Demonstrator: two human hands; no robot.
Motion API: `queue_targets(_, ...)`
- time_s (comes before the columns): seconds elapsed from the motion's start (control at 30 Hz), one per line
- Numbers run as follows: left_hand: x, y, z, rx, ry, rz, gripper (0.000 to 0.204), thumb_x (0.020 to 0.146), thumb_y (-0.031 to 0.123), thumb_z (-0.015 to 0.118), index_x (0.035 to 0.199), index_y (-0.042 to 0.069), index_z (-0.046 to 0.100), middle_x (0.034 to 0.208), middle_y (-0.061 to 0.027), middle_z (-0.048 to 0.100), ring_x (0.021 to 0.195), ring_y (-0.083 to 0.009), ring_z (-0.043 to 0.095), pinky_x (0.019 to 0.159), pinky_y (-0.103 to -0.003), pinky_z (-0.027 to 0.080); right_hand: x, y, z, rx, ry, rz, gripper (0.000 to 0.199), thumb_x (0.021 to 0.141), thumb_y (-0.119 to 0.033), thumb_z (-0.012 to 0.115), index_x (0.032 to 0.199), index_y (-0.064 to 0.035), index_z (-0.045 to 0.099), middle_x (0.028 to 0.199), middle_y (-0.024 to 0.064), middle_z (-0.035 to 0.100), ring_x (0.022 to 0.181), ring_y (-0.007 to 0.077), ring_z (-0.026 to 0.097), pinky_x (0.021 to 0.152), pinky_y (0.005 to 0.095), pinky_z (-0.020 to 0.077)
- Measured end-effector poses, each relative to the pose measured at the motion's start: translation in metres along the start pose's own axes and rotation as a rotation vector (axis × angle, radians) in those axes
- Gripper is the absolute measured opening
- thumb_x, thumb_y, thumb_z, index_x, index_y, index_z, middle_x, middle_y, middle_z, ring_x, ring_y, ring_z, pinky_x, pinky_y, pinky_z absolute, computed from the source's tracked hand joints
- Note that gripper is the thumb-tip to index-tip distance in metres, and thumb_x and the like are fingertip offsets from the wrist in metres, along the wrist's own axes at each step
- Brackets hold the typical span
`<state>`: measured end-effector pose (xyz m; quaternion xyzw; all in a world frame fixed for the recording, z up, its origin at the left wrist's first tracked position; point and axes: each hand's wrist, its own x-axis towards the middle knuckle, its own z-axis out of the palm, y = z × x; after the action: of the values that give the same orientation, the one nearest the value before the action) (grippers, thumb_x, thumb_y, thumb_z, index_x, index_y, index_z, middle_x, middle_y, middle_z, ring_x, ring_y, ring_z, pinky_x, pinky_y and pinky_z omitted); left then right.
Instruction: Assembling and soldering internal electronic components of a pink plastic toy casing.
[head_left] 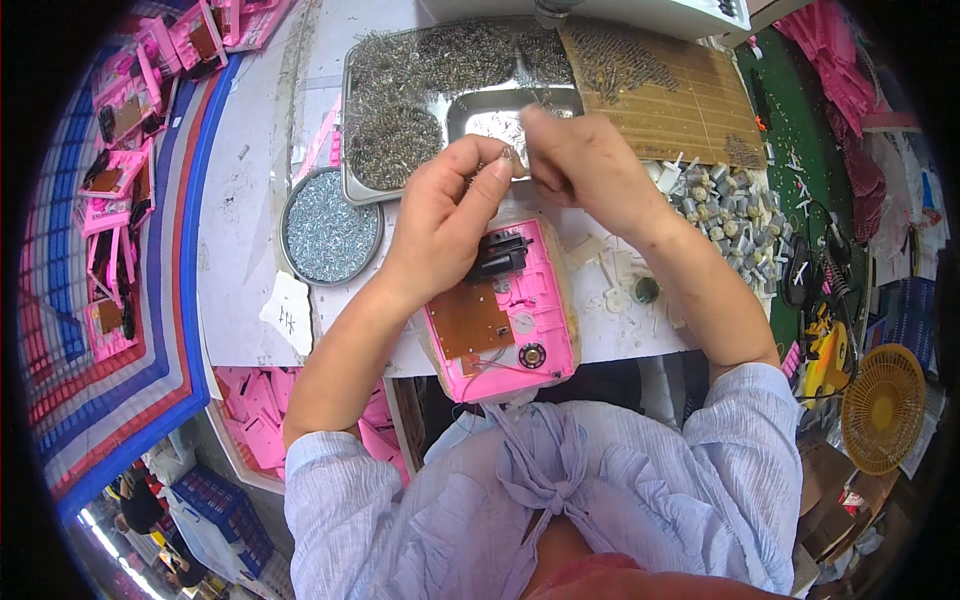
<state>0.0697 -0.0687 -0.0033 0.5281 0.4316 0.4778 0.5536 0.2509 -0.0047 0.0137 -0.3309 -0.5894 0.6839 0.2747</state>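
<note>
In front of me a pink plastic housing (pixel 553 290) lies with its inner side up. It carries a brown circuit board (pixel 470 318), a black box-shaped part (pixel 500 256), a round speaker (pixel 532 356) and thin wires. Above its far edge, my left hand (pixel 440 215) pinches a tiny metal spring (pixel 507 154) between thumb and forefinger. Close beside it, my right hand (pixel 590 165) has its fingers curled together; whatever is in them is too small and blurred to make out. Beyond both hands stands a metal tray (pixel 478 104) heaped with small springs.
A round dish of small screws (pixel 330 225) sits left of my left hand. Brown cardboard (pixel 690 115) holds scattered springs at the far right, with a pile of small motors (pixel 725 205) nearer. Several pink housings (pixel 110 180) lie on the striped cloth (pixel 165 300) at left.
</note>
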Motion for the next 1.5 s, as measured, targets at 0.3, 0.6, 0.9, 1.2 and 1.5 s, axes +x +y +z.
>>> queue_targets(0.3,-0.003,0.015,-0.006,-0.733,-0.186,-0.409,0.019,0.102,0.020,0.050,0.101,0.002,0.057,0.072,0.0043,0.043,0.055,-0.0016,0.032,0.045,-0.018,0.024,0.011,0.019,0.013,-0.645,0.333,-0.741,0.028,0.099,-0.026,0.054,0.083,-0.0036,0.055,0.068,0.0038,0.049,0.063,0.0192,0.050,0.059,0.0354,0.0423)
queue_targets(0.6,-0.002,0.021,-0.018,-0.567,-0.255,-0.372,0.023,0.102,0.025,0.046,0.097,0.004,0.054,0.073,0.0038,0.042,0.052,-0.0016,0.030,0.042,-0.016,0.022,-0.004,-0.008,0.005,-0.165,0.004,-0.143,0.016,0.098,-0.018,0.055,0.094,-0.0019,0.055,0.081,0.0079,0.054,0.075,0.0190,0.055,0.066,0.0327,0.0452)
queue_targets(0.9,0.019,0.010,-0.040,-0.793,-0.308,-0.719,0.025,0.102,0.026,0.043,0.087,0.007,0.046,0.069,0.0053,0.038,0.051,-0.0008,0.028,0.035,-0.014,0.021,0.014,0.015,-0.004,-1.110,0.215,-0.906,0.018,0.078,-0.010,0.065,0.093,-0.0084,0.054,0.088,0.0074,0.059,0.084,0.0274,0.061,0.067,0.0383,0.0493)
queue_targets(1.2,0.031,-0.005,-0.045,-0.970,-0.497,-0.909,0.028,0.101,0.029,0.046,0.087,0.006,0.052,0.065,0.0049,0.038,0.048,-0.0010,0.030,0.036,-0.015,0.024,0.021,0.017,-0.013,-1.300,0.128,-1.084,0.014,0.073,-0.015,0.062,0.085,-0.0103,0.058,0.091,0.0020,0.060,0.090,0.0249,0.060,0.073,0.0384,0.0515)
queue_targets(1.5,0.025,0.014,-0.037,-0.033,-0.062,-0.387,0.053,0.100,0.034,0.052,0.142,0.003,0.046,0.082,-0.0018,0.057,0.070,-0.0078,0.045,0.060,-0.024,0.037,0.015,0.011,-0.017,-0.983,0.117,-0.469,0.015,0.087,-0.017,0.066,0.098,-0.0074,0.070,0.090,0.0057,0.067,0.084,0.0210,0.062,0.070,0.0351,0.0495)
